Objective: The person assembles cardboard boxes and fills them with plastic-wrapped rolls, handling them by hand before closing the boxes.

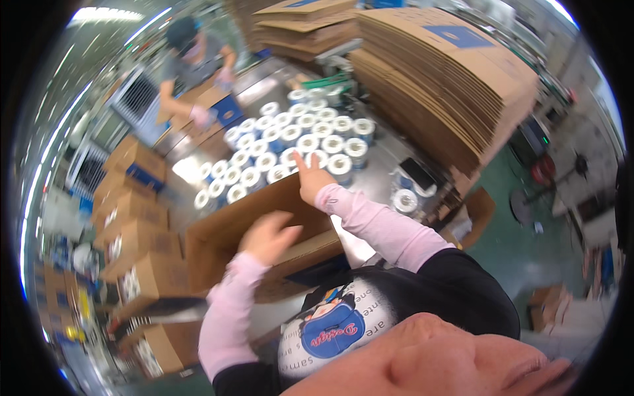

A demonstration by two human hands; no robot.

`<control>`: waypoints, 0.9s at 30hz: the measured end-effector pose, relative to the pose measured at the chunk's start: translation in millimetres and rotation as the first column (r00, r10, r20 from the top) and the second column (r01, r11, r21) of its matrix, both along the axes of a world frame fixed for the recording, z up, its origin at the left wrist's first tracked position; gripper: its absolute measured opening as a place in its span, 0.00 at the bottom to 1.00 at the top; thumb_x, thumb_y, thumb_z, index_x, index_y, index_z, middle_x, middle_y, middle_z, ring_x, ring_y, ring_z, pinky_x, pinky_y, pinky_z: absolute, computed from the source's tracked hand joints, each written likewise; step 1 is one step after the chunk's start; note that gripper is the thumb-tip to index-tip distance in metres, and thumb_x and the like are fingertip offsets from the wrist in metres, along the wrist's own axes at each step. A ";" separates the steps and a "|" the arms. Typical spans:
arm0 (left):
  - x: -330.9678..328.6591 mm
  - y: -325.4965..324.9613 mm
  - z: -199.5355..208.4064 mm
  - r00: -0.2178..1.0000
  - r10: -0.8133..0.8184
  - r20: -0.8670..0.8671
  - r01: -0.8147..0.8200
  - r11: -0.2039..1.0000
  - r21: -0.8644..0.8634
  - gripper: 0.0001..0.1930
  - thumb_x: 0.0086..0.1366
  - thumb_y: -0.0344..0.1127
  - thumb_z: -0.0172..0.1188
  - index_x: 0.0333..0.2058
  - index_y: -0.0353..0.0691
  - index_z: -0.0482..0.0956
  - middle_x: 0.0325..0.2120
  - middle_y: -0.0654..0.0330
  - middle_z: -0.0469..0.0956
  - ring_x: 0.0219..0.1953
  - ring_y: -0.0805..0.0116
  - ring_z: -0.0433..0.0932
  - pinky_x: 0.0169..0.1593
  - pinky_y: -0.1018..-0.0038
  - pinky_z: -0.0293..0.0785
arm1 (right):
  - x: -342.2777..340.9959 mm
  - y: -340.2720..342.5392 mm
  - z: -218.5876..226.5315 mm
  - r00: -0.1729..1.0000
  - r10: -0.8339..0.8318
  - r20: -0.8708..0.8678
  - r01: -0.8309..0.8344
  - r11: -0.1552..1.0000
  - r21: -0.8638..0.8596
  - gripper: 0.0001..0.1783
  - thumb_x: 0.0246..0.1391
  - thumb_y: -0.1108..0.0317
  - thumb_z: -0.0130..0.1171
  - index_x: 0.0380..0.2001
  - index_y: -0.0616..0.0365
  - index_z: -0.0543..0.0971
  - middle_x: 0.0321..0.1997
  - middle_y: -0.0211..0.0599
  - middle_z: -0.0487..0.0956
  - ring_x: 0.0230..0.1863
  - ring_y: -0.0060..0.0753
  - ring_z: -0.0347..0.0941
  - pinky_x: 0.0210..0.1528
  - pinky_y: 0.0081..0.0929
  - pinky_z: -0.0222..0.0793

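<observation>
My left hand (267,237), slightly blurred, hovers over the open cardboard box (218,228) in front of me, fingers apart and nothing visible in them. Past the box's far wall reaches my right hand (314,179). Its outstretched fingertips are at the near edge of a large group of rolls (339,164) standing on end, with white ring-shaped tops and bluish sides. Whether those fingers touch a roll is hard to make out. Inside the box, bare brown walls show; its bottom is partly hidden by my left hand and the near flap.
Tall stacks of flat cardboard (436,72) rise at the far right. A dark phone (418,173) lies on the metal table (386,148) beside a separate roll (404,200). Several cartons (148,274) line the left. Across the table, a co-worker (195,66) handles another box (208,112).
</observation>
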State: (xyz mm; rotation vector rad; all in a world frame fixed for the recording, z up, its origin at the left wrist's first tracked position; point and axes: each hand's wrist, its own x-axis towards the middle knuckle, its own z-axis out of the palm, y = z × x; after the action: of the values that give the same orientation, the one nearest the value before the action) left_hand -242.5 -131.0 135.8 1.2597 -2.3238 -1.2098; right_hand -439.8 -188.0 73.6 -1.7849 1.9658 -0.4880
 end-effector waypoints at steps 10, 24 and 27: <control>407.4 -21.3 -161.8 0.668 0.739 0.093 -0.730 0.626 0.274 0.26 0.69 0.44 0.49 0.57 0.28 0.68 0.53 0.47 0.74 0.57 0.54 0.72 0.59 0.66 0.67 | -89.6 -13.0 -117.4 0.713 0.078 0.697 -0.095 0.995 -0.014 0.29 0.54 0.65 0.56 0.60 0.57 0.68 0.56 0.50 0.74 0.55 0.46 0.72 0.56 0.35 0.68; 256.5 22.8 -179.1 0.483 0.644 -0.593 -0.564 0.747 0.353 0.23 0.62 0.21 0.48 0.58 0.30 0.65 0.54 0.53 0.72 0.57 0.64 0.70 0.58 0.74 0.67 | -66.0 -3.9 -82.1 0.452 0.244 0.858 -0.003 0.962 -0.272 0.27 0.57 0.64 0.56 0.58 0.61 0.69 0.50 0.41 0.77 0.51 0.34 0.72 0.54 0.29 0.66; 234.1 -6.0 -174.4 0.614 0.682 -0.397 -0.693 0.707 0.141 0.19 0.59 0.36 0.63 0.46 0.29 0.79 0.41 0.53 0.82 0.41 0.69 0.78 0.46 0.71 0.72 | -36.9 -11.4 -87.9 0.794 0.163 0.585 0.081 0.926 -0.368 0.29 0.56 0.52 0.58 0.55 0.60 0.72 0.48 0.42 0.78 0.48 0.37 0.74 0.50 0.31 0.68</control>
State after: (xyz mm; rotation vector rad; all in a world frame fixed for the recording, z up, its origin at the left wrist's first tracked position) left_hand -8.4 -137.0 -38.5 1.4900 -1.3131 -1.0150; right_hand -476.7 -199.5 -14.3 -1.5821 1.4284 -1.3219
